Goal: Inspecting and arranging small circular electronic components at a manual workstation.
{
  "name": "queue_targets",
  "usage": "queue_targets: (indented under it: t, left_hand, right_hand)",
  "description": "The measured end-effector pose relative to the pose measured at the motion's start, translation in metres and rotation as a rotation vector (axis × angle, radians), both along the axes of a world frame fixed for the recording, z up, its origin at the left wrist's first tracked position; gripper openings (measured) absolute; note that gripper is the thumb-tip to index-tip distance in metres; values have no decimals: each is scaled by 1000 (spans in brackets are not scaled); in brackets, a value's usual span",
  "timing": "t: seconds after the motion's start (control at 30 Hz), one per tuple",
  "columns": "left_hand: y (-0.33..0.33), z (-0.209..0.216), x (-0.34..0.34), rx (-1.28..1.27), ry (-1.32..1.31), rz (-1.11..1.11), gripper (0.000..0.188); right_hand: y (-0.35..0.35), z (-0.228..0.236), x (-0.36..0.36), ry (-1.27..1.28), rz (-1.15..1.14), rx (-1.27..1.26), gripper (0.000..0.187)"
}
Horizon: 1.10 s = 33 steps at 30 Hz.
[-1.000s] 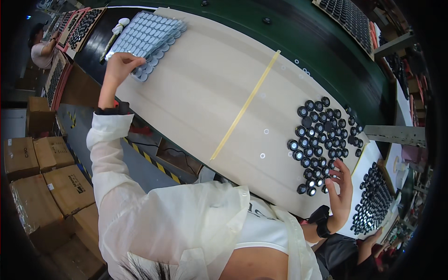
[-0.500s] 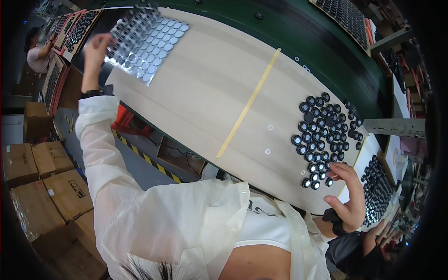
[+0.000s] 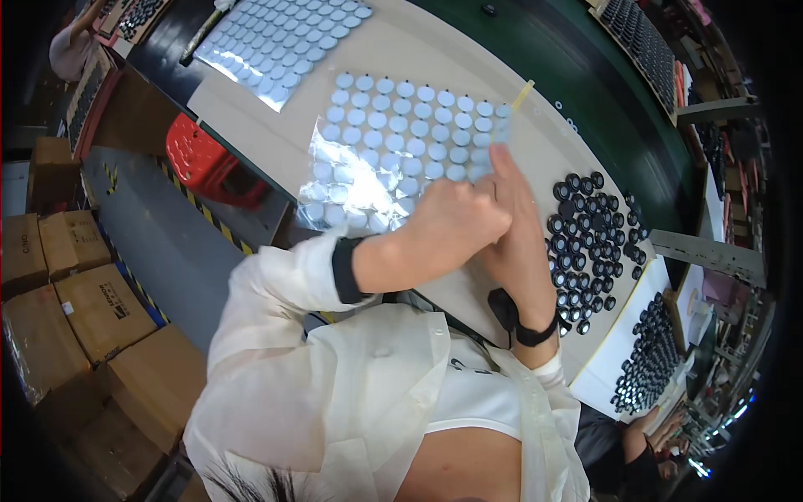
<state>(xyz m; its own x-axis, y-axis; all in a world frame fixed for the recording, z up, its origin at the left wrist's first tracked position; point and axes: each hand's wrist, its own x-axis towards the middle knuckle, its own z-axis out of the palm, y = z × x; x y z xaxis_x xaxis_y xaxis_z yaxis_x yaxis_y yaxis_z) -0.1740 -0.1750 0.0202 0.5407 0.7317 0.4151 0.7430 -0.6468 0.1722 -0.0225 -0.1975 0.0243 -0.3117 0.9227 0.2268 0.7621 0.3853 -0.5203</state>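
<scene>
Position: a clear plastic sheet [image 3: 401, 128] bearing rows of pale blue discs [image 3: 441, 132] extends over the mid-part of the beige surface [image 3: 418, 50], between a similar sheet pile [image 3: 276, 46] at upper left and a cluster of black round caps [image 3: 594, 243] at right. Its lower-left corner reaches to or past the front edge; whether it lies fully flat cannot be confirmed.

Hands: the left hand [image 3: 452, 222] is curled, knuckles uppermost, and overlaps the right hand [image 3: 519, 226]. One digit of the right hand is extended to the sheet's right border. The remaining fingertips are hidden, so I cannot tell whether either hand is pinching a disc or the film.

Risks, in my judgement:
1. Loss over the front edge. Likely cause: the overhanging corner combined with a drag from the left sleeve [image 3: 301, 272], which crosses close by the lower border.
2. Scattered caps. Likely cause: a sideways swing of the right wrist, which stands just beside the loose cluster.
3. Creased film or a torn corner. Likely cause: uneven pull at the right border alone.
4. Missed defects. Likely cause: strong glare across the sheet's lower-left discs.
</scene>
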Motion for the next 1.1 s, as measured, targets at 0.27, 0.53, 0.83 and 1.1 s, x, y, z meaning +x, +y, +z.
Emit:
queue_targets:
  t: [0.27, 0.53, 0.83, 1.1]
  left_hand:
    - [-27, -53, -70, -194, -185, -195, 42]
    - [0, -65, -83, -113, -81, -223, 28]
    - [23, -61, -82, -523, -195, -276, 35]
    - [22, -67, -85, -786, -349, -126, 24]
  right_hand:
    - [-6, -38, 34, 21, -146, -122, 22]
    - [-22, -15, 22, -313, 18, -140, 73]
    - [7, -73, 42, 1, 98, 9, 36]
    - [23, -69, 43, 213, 60, -229, 21]
